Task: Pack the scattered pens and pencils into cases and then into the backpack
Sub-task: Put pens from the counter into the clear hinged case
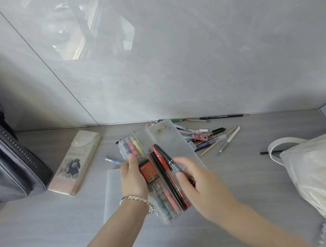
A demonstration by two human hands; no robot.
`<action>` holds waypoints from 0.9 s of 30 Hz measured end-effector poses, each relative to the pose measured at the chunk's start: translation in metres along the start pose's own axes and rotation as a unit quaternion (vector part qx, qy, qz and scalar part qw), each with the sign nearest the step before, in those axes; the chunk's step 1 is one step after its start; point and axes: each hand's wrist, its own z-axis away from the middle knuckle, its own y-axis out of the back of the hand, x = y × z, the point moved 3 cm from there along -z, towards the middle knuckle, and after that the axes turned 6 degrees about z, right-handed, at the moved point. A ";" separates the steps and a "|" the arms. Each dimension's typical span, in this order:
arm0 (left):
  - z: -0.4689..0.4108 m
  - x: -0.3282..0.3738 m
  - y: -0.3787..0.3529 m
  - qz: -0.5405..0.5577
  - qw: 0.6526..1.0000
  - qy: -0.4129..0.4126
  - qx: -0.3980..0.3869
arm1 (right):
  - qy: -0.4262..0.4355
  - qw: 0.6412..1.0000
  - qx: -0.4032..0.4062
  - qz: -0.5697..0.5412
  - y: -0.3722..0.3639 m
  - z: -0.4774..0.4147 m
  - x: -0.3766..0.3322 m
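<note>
A clear plastic pencil case [140,143] lies open at the middle of the grey table, its lid [171,138] swung up to the right. Inside are pastel highlighters, an orange 2B lead box [148,172], and red and black pens. My left hand [132,176] grips the case's left side, thumb on its edge. My right hand [192,178] pinches a dark pen [172,162] over the case's right half. Several loose pens and pencils [210,138] lie scattered behind the case. A grey backpack [3,160] stands at the left.
A flat printed pencil box [75,162] lies between the backpack and the case. A blue pen [112,160] lies left of the case, a translucent sheet [111,191] under my left wrist. A pale bag [320,171] sits at the right, a black pencil [264,153] beside it. A wall rises directly behind.
</note>
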 end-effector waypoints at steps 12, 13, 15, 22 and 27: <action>0.006 0.004 -0.004 0.001 1.000 -0.004 -0.031 | 0.076 0.960 0.142 0.228 -0.002 -0.019 -0.022; 0.007 0.004 -0.006 -0.001 0.999 -0.004 -0.038 | 0.079 0.957 0.126 0.251 -0.002 -0.024 -0.022; 0.009 0.005 -0.008 -0.005 0.999 -0.008 -0.048 | 0.080 0.956 0.085 0.268 -0.004 -0.033 -0.021; 0.006 0.007 -0.011 -0.016 0.998 -0.005 -0.060 | 0.096 0.977 -0.089 0.166 -0.005 -0.049 -0.007; 0.003 0.009 -0.012 -0.071 0.995 -0.010 -0.075 | 0.123 0.958 -0.183 0.184 0.005 -0.047 0.001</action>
